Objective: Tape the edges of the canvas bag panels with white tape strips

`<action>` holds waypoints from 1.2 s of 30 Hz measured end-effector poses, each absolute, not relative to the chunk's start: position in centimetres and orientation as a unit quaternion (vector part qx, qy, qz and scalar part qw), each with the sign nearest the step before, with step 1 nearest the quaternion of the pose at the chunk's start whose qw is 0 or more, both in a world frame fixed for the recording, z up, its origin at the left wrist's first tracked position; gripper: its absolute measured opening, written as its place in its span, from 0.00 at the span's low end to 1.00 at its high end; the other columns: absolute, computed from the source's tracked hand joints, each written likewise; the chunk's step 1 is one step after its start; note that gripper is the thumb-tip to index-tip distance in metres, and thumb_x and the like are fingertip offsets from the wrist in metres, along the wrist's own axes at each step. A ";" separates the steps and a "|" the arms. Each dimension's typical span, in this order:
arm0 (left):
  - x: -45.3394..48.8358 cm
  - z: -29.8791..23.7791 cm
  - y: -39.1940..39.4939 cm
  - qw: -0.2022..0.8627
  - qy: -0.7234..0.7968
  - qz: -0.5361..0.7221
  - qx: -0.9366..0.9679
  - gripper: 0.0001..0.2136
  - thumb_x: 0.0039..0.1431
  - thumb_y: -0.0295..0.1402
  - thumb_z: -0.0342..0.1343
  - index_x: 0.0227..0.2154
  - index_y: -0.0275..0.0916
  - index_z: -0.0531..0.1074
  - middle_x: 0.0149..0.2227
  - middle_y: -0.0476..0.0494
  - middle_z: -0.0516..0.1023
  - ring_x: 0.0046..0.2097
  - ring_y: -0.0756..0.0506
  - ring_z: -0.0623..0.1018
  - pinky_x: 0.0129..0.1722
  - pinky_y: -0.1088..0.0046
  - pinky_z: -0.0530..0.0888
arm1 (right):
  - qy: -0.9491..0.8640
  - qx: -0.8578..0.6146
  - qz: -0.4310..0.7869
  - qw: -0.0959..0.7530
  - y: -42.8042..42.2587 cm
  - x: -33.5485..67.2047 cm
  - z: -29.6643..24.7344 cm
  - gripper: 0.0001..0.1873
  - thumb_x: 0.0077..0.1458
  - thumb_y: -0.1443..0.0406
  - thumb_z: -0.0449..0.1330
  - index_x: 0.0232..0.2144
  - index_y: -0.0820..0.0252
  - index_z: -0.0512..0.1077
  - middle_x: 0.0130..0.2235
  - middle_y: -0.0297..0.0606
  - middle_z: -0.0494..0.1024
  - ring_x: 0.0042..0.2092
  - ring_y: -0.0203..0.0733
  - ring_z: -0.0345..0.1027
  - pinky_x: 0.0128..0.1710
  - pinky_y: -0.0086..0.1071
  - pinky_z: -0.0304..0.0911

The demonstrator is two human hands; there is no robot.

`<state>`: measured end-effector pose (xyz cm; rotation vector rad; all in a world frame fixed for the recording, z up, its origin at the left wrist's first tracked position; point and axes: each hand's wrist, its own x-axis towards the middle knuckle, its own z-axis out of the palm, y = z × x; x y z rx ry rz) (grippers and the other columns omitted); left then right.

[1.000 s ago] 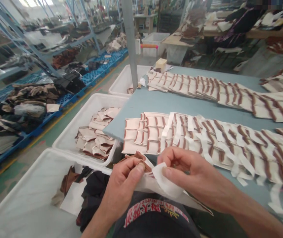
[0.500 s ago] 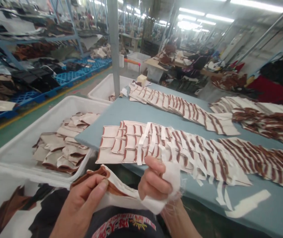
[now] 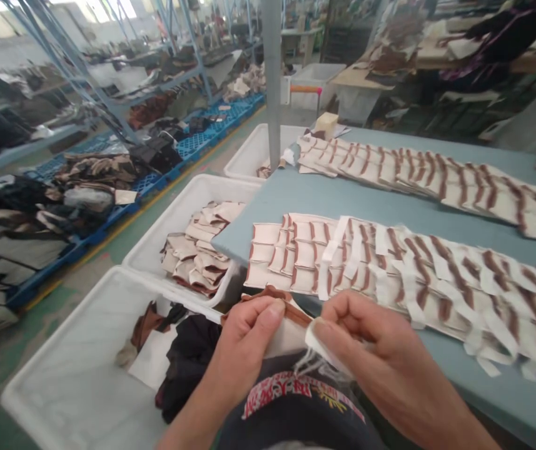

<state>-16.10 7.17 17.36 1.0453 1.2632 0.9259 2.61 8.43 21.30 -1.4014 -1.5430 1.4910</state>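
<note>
My left hand (image 3: 244,340) pinches a cream fabric piece with a brown edge (image 3: 291,328) held over my lap. My right hand (image 3: 371,350) is closed on a white strip (image 3: 317,347) at that piece's right end, with loose threads hanging below it. Just beyond my hands, a row of overlapping cream and brown pieces (image 3: 389,269) lies on the blue-grey table (image 3: 343,197), with several white strips strewn over it.
A second row of pieces (image 3: 427,175) lies farther back on the table. Three white bins stand to the left: one with dark cloth scraps (image 3: 84,375), one with cream pieces (image 3: 187,206), one by a grey post (image 3: 272,81). Shelving and blue pallets line the left side.
The camera has swung back down and left. My right hand has come back to the piece's end, close beside my left thumb, after having pulled the white strip up and away.
</note>
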 end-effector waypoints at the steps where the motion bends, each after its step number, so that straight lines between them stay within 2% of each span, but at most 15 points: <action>1: -16.0 17.4 7.2 0.593 0.538 0.398 0.448 0.21 0.67 0.48 0.53 0.23 0.37 0.68 0.23 0.53 0.61 0.27 0.51 0.58 0.26 0.75 0.57 | -0.599 -0.523 0.537 0.282 8.8 2.4 21.0 0.16 0.60 0.55 0.59 0.24 0.56 0.66 0.20 0.28 0.63 0.22 0.33 0.54 0.21 0.27 0.49; 5: -15.7 17.5 7.3 0.609 0.517 0.403 0.446 0.21 0.67 0.46 0.52 0.22 0.37 0.67 0.22 0.54 0.57 0.25 0.52 0.55 0.24 0.74 0.54 | -0.641 -0.539 0.471 0.276 9.7 2.3 19.8 0.14 0.62 0.56 0.56 0.27 0.56 0.67 0.21 0.28 0.66 0.23 0.34 0.58 0.23 0.28 0.52; 9: -15.5 17.4 7.4 0.627 0.508 0.403 0.432 0.20 0.67 0.45 0.52 0.23 0.37 0.67 0.22 0.55 0.56 0.25 0.52 0.54 0.24 0.73 0.53 | -0.654 -0.536 0.463 0.264 9.7 2.6 19.6 0.14 0.63 0.56 0.56 0.27 0.56 0.68 0.20 0.27 0.67 0.22 0.34 0.59 0.22 0.28 0.51; 15: -15.4 17.2 7.3 0.624 0.507 0.394 0.445 0.22 0.67 0.44 0.51 0.20 0.40 0.57 0.22 0.55 0.54 0.25 0.52 0.53 0.25 0.72 0.51 | -0.687 -0.537 0.419 0.254 9.5 2.6 19.7 0.13 0.63 0.57 0.57 0.28 0.55 0.69 0.20 0.29 0.68 0.23 0.36 0.59 0.23 0.29 0.50; 28: -14.6 17.7 6.9 0.605 0.513 0.397 0.461 0.21 0.68 0.42 0.50 0.19 0.40 0.57 0.21 0.55 0.53 0.25 0.52 0.53 0.24 0.72 0.53 | -0.707 -0.539 0.391 0.239 9.0 2.7 19.0 0.14 0.64 0.57 0.55 0.28 0.55 0.68 0.20 0.27 0.67 0.23 0.36 0.59 0.25 0.30 0.49; 36: -14.3 17.9 7.0 0.576 0.529 0.386 0.488 0.20 0.68 0.41 0.49 0.20 0.40 0.57 0.22 0.54 0.54 0.25 0.51 0.54 0.25 0.74 0.55 | -0.745 -0.540 0.324 0.218 9.4 3.1 18.7 0.13 0.65 0.56 0.55 0.29 0.55 0.68 0.22 0.30 0.73 0.23 0.38 0.63 0.26 0.30 0.50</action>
